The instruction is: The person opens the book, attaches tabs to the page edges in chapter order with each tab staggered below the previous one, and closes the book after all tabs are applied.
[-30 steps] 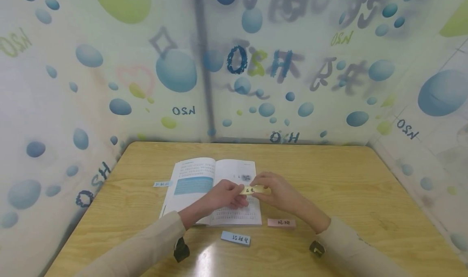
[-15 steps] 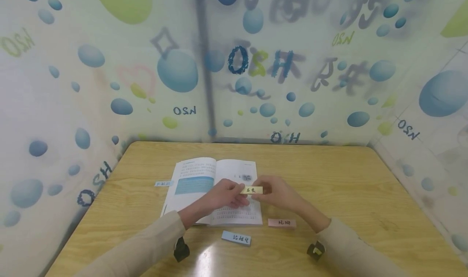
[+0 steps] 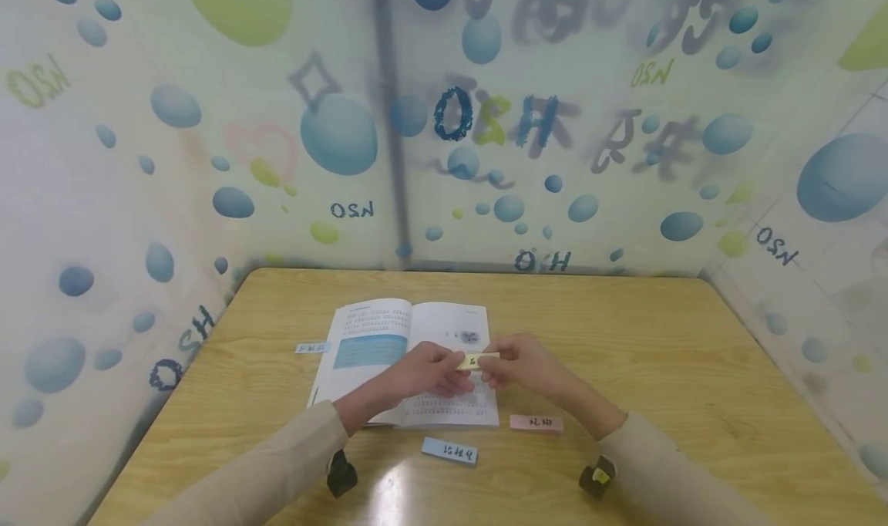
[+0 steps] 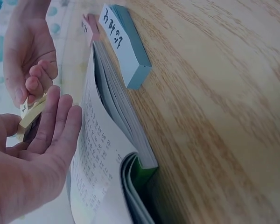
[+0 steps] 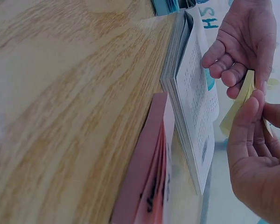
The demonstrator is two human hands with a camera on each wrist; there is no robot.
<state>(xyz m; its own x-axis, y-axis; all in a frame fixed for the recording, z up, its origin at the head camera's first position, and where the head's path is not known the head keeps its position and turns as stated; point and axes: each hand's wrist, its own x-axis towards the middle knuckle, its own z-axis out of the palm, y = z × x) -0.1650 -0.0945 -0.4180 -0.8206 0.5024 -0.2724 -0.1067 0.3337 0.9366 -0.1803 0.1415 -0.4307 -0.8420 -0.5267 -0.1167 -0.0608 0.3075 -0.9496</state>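
Note:
A yellow sticky-note pad with handwriting is held above the right page of an open book. My left hand pinches its left end between thumb and fingers, the other fingers extended below. At the right end, my right hand pinches the pad's sheets with thumb and fingertips. In the right wrist view the yellow sheets look slightly parted between the two hands. Part of the pad is hidden by the fingers.
A blue sticky-note pad lies in front of the book and a pink one at its lower right. A blue handwritten strip sticks out from the book's left edge. The wooden table meets a patterned wall behind.
My right fingers shift on the pad's right end, and the thumb now covers more of its face. My left hand keeps its grip almost unmoved.

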